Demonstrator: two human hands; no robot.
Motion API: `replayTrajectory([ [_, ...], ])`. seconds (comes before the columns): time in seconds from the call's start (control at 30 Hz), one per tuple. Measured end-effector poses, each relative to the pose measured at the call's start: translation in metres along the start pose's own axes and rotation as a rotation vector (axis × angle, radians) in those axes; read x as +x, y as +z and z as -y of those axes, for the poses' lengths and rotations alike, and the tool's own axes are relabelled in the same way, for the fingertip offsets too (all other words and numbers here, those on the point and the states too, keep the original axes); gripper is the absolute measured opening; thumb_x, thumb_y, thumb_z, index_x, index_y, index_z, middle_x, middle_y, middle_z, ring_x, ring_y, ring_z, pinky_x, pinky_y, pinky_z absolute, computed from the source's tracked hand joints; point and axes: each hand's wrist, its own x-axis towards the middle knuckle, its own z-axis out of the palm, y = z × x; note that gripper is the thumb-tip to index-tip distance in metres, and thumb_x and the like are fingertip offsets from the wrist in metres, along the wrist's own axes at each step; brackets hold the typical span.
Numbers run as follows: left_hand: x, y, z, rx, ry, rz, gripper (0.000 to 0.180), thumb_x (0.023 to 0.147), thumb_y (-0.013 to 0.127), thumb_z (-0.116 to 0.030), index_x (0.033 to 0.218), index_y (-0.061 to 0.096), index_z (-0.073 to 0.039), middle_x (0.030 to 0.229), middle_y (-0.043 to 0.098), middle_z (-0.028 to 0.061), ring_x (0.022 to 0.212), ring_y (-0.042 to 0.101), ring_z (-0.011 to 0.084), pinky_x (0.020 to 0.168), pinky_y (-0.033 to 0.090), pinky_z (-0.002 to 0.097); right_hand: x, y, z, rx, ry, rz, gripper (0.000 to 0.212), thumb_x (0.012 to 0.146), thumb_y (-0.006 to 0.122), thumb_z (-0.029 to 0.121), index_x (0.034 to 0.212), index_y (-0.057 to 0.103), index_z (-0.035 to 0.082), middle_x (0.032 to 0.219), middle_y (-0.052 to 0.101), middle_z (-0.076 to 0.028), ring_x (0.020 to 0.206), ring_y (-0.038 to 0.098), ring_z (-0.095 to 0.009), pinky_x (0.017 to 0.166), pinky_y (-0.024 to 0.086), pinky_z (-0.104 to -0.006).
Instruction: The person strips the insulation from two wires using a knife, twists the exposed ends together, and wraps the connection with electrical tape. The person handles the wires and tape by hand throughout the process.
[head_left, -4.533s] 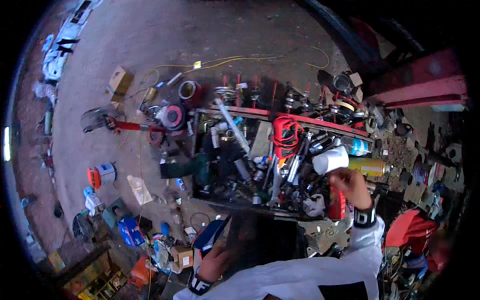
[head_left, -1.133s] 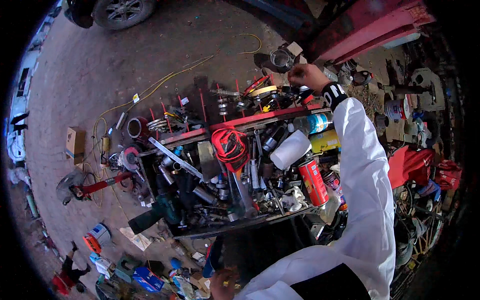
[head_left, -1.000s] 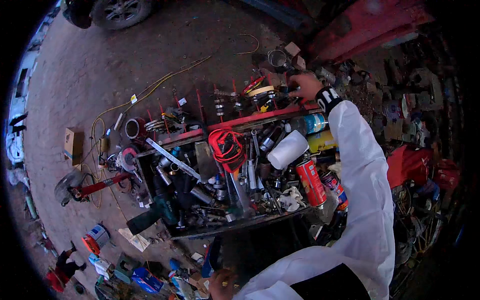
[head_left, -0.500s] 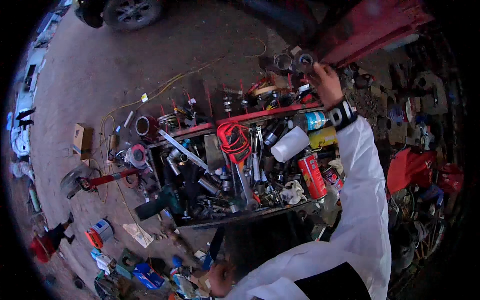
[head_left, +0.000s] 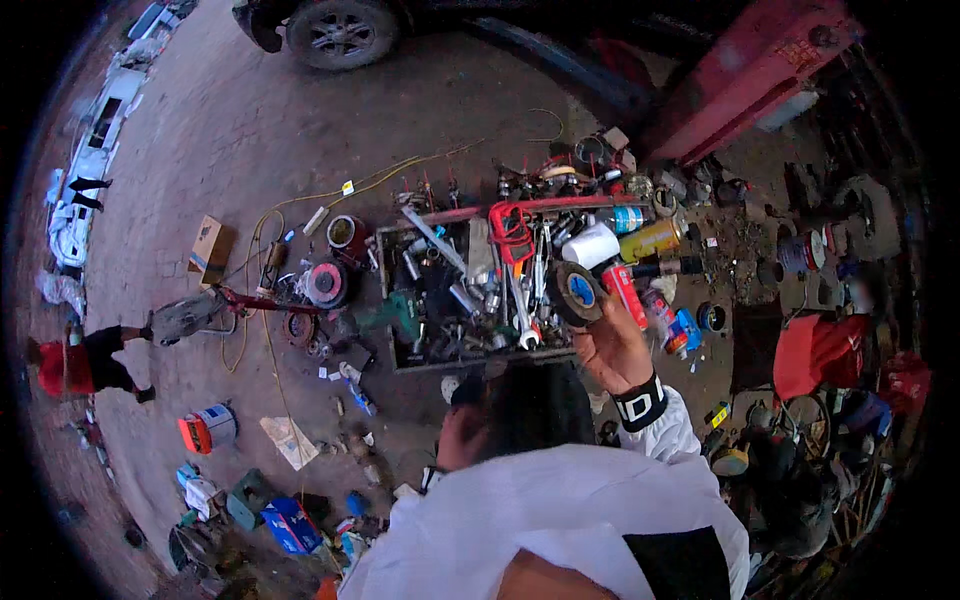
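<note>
My right hand (head_left: 614, 348) is closed on a roll of black tape (head_left: 578, 292) with a blue core, held up over the right front part of the tool tray (head_left: 480, 362). Low in front of me, my left hand (head_left: 460, 440) is dim and blurred beside a dark shape; its fingers cannot be made out. In the tray lie a combination wrench (head_left: 524, 312), a red clamp meter (head_left: 511, 235), a metal bar (head_left: 434, 240), sockets and a white cup (head_left: 591, 246). A red spray can (head_left: 624, 292) lies just beyond my right hand.
A yellow can (head_left: 650, 241) and a blue-labelled bottle (head_left: 628, 219) lie at the tray's far right. A yellow cable (head_left: 380, 176) crosses the ground. Left stand a small wheel (head_left: 183, 314) and a cardboard box (head_left: 211, 250). A red lift post (head_left: 745, 85) rises behind; a person (head_left: 85, 360) is far left.
My right hand has come back from beyond the tray's far right corner toward me, bringing the tape roll over the tray. The view has shifted. My left hand remains low.
</note>
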Motion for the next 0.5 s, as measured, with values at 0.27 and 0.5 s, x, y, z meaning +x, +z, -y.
replayTrajectory([
  [0.27, 0.003, 0.013, 0.095, -0.025, 0.045, 0.425, 0.024, 0.077, 0.073, -0.02, 0.09, 0.06, -0.005, 0.093, 0.058, 0.0134, 0.089, 0.058, 0.0322, 0.078, 0.047, 0.04, -0.096, 0.05, -0.077, 0.556, 0.086, 0.016, 0.056, 0.092, 0.051, 0.012, 0.142, 0.028, -0.001, 0.106, 0.049, -0.01, 0.086, 0.047, -0.016, 0.067, 0.051, -0.0251],
  [0.5, 0.031, -0.013, 0.061, 0.107, 0.429, 0.579, 0.031, 0.078, 0.071, -0.018, 0.103, 0.061, -0.005, 0.108, 0.057, 0.0165, 0.102, 0.055, 0.0366, 0.084, 0.048, 0.0439, -0.125, 0.074, -0.097, 0.214, 0.116, -0.075, 0.048, 0.097, 0.048, 0.02, 0.138, 0.036, -0.003, 0.103, 0.054, -0.011, 0.075, 0.049, -0.012, 0.053, 0.044, -0.0203],
])
